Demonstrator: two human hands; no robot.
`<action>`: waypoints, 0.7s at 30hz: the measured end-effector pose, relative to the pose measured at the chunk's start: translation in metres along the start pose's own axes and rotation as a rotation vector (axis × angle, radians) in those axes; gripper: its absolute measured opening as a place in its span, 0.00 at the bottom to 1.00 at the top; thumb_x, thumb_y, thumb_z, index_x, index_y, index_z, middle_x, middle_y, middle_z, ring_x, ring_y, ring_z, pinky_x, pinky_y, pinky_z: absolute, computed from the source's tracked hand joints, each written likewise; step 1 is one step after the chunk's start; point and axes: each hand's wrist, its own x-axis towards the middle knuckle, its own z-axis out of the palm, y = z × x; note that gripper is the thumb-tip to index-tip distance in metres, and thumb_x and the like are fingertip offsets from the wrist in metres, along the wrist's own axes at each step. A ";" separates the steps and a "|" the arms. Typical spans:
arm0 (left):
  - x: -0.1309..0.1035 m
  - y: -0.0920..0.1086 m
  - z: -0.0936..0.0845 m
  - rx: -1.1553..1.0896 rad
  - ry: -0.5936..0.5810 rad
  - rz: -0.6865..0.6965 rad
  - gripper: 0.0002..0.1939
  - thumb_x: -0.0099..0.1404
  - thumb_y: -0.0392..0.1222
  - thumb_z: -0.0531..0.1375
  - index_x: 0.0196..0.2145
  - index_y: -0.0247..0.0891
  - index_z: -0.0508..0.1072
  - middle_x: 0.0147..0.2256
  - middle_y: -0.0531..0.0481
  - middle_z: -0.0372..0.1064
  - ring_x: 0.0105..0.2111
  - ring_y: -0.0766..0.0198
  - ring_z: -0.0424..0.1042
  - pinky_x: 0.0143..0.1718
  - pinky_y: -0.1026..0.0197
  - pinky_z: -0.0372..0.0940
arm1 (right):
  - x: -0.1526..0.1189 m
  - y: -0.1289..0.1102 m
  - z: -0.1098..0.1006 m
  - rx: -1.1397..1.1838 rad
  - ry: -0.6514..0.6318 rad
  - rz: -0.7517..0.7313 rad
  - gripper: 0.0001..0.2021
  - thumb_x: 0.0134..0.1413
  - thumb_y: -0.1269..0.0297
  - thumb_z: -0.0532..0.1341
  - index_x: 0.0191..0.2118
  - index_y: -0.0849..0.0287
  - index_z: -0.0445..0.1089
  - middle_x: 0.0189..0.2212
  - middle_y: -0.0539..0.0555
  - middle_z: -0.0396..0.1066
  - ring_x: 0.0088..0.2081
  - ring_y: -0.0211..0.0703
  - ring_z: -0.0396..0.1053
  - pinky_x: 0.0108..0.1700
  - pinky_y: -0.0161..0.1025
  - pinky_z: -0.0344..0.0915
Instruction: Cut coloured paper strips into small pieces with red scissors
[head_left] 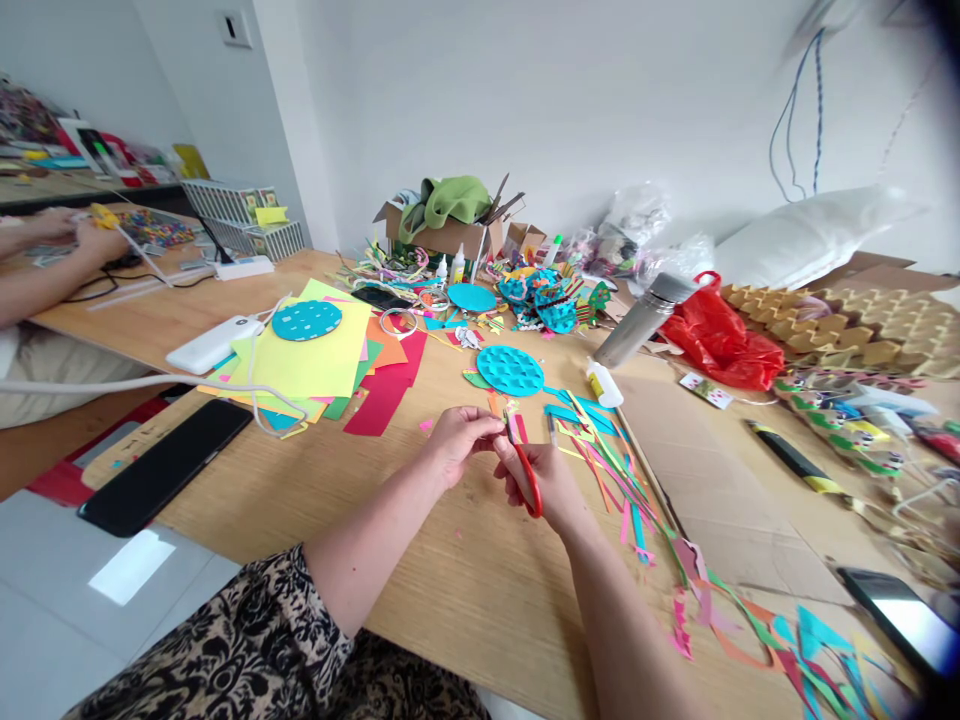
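Over the wooden table, my right hand (546, 482) grips a pair of scissors (529, 485) with red handles, the blades pointing away from me. My left hand (463, 440) is closed in a pinch right at the blades. What it pinches is too small and covered to make out. Just beyond both hands lies a blue paper disc (511, 370) with raised blue shapes on it. Colored paper strips (600, 455) are scattered to the right of my right hand. A white glue bottle (604, 385) lies on its side near the disc.
Left are stacked colored sheets (330, 365), a white power bank (214, 344) with cable, and a black phone (166, 466). Right are cardboard (720, 480), a steel flask (643, 320), a utility knife (791, 457) and egg trays (847, 325). Another person's hands (94, 238) work far left.
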 end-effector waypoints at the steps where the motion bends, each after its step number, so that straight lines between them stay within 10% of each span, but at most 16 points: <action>1: 0.000 0.000 0.000 -0.004 0.004 0.004 0.06 0.46 0.37 0.64 0.21 0.32 0.70 0.21 0.51 0.68 0.21 0.68 0.66 0.27 0.62 0.62 | 0.000 0.000 0.000 0.000 0.000 0.005 0.25 0.46 0.41 0.59 0.20 0.63 0.67 0.11 0.50 0.63 0.12 0.35 0.62 0.12 0.29 0.54; 21: 0.002 0.001 -0.004 0.033 -0.028 -0.020 0.06 0.46 0.36 0.64 0.21 0.32 0.69 0.20 0.52 0.67 0.21 0.69 0.65 0.28 0.63 0.61 | 0.001 0.005 0.000 -0.025 -0.017 -0.022 0.25 0.48 0.42 0.59 0.20 0.63 0.67 0.11 0.51 0.64 0.12 0.36 0.63 0.12 0.29 0.55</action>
